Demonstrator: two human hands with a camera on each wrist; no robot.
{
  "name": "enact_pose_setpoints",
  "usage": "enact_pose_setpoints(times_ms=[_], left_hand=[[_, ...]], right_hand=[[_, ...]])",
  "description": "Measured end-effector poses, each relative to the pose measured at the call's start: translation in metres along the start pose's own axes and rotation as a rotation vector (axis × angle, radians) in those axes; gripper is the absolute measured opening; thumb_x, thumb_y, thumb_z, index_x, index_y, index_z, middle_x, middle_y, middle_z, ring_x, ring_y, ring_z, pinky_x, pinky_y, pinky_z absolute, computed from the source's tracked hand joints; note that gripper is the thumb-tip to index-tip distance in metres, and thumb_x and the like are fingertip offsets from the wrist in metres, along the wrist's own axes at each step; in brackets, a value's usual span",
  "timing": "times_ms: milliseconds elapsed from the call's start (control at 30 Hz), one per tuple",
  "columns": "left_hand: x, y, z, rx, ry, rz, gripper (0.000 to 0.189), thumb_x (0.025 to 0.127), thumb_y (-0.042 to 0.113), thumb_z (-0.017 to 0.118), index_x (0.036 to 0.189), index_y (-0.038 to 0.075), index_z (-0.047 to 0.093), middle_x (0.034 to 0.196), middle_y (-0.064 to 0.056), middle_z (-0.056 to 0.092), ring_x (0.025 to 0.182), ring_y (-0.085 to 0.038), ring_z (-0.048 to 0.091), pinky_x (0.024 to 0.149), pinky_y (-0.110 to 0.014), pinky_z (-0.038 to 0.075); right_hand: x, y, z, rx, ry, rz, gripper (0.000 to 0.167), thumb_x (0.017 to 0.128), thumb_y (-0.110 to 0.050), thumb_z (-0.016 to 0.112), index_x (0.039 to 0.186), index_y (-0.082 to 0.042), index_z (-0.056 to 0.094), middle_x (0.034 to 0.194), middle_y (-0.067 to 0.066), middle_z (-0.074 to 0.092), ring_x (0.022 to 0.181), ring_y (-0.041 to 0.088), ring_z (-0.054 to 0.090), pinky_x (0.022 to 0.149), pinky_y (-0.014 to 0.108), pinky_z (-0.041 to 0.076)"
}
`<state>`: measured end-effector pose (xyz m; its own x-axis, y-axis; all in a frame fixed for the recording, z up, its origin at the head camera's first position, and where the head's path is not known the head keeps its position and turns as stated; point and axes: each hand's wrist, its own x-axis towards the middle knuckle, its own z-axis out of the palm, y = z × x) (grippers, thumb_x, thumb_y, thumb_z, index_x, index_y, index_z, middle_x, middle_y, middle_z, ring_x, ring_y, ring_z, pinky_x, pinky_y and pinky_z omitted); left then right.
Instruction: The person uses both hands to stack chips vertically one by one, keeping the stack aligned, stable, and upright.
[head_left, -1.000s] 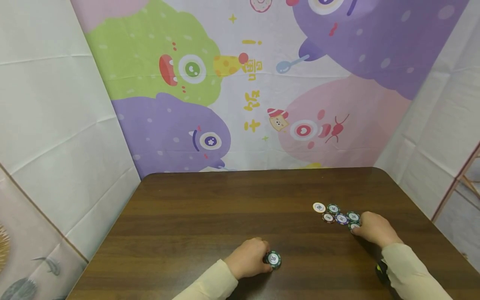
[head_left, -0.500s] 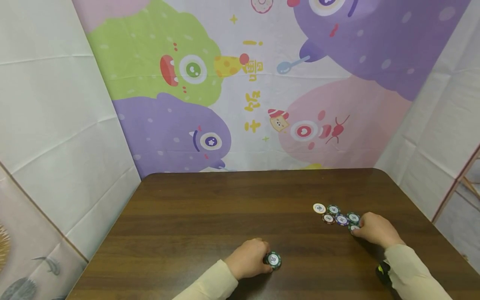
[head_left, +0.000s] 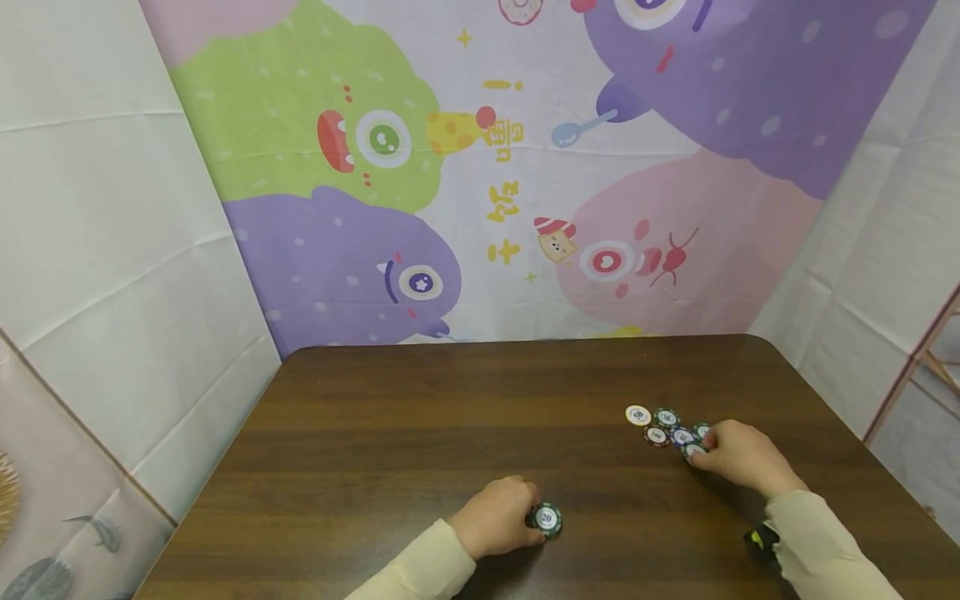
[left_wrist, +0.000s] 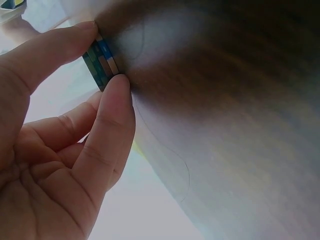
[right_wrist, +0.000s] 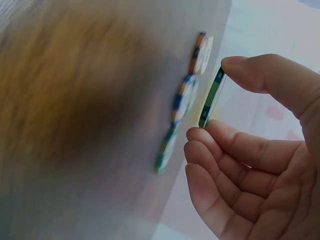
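At the front middle of the table my left hand [head_left: 498, 517] pinches a small stack of poker chips [head_left: 547, 518] by its edges, thumb and fingertips on opposite sides. A green chip marked 20 tops the stack; the left wrist view shows a blue-and-white edge among the layers [left_wrist: 102, 60]. On the right, my right hand [head_left: 750, 458] holds one green poker chip [head_left: 693, 451] between thumb and fingertip. The right wrist view has this green chip [right_wrist: 212, 97] raised off the table, tilted, above a row of flat chips.
Loose chips lie left of and behind the right hand: a white one [head_left: 638, 415], a green one [head_left: 667, 417], a dark red one [head_left: 656, 436], a blue one [head_left: 682, 437] and a partly covered green one [head_left: 702, 431]. A cartoon-print cloth [head_left: 510, 292] hangs behind the wooden table [head_left: 420, 400].
My right hand has picked up the nearest green chip and shifted slightly left and away with it, overlapping the other green chip. The left hand and its stack have stayed in place.
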<state>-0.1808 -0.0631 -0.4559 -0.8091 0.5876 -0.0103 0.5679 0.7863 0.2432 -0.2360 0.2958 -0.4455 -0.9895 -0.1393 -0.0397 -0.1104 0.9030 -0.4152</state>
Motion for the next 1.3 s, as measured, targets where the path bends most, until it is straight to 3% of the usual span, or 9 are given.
enact_pose_setpoints(times_ms=[200,500,800,1033,1300], left_hand=[[0.0,0.0,0.0,0.007,0.001,0.002,0.023,0.074,0.029,0.082,0.084,0.014,0.068,0.076,0.009,0.06,0.069,-0.001,0.048,0.062,-0.017,0.042],[0.0,0.0,0.0,0.012,0.007,0.003,0.023,0.074,0.029,0.082,0.085,0.014,0.068,0.076,0.009,0.061,0.069,-0.001,0.049,0.062,-0.017,0.043],[-0.001,0.0,-0.001,0.024,0.02,0.015,0.022,0.073,0.029,0.082,0.083,0.014,0.068,0.074,0.009,0.06,0.069,-0.001,0.049,0.062,-0.017,0.042],[-0.001,0.0,0.0,0.023,0.023,0.009,0.022,0.073,0.029,0.083,0.082,0.015,0.068,0.073,0.01,0.058,0.068,0.0,0.047,0.061,-0.017,0.041],[0.0,-0.001,0.002,0.002,0.02,0.005,0.023,0.073,0.028,0.083,0.08,0.014,0.066,0.071,0.011,0.055,0.065,0.0,0.043,0.058,-0.017,0.039]], right_hand=[[0.0,-0.021,-0.002,-0.013,0.002,-0.043,0.022,0.082,-0.026,0.071,0.078,-0.007,0.062,0.068,-0.001,0.053,0.06,0.015,0.045,0.054,0.03,0.034],[-0.001,-0.056,0.002,-0.002,0.009,-0.144,0.034,0.082,-0.026,0.073,0.101,0.002,0.067,0.08,0.001,0.063,0.065,0.013,0.05,0.057,0.029,0.041],[-0.006,-0.094,0.015,0.001,0.013,-0.262,0.029,0.079,-0.025,0.079,0.098,-0.004,0.069,0.085,-0.002,0.067,0.068,0.006,0.054,0.064,0.028,0.049],[-0.01,-0.119,0.03,-0.044,0.006,-0.379,0.03,0.077,-0.028,0.08,0.096,-0.008,0.069,0.086,-0.005,0.064,0.064,0.001,0.047,0.064,0.024,0.047],[-0.013,-0.14,0.046,0.004,-0.052,-0.505,0.025,0.076,-0.023,0.078,0.092,-0.008,0.066,0.084,-0.005,0.059,0.065,0.001,0.044,0.059,0.02,0.041]])
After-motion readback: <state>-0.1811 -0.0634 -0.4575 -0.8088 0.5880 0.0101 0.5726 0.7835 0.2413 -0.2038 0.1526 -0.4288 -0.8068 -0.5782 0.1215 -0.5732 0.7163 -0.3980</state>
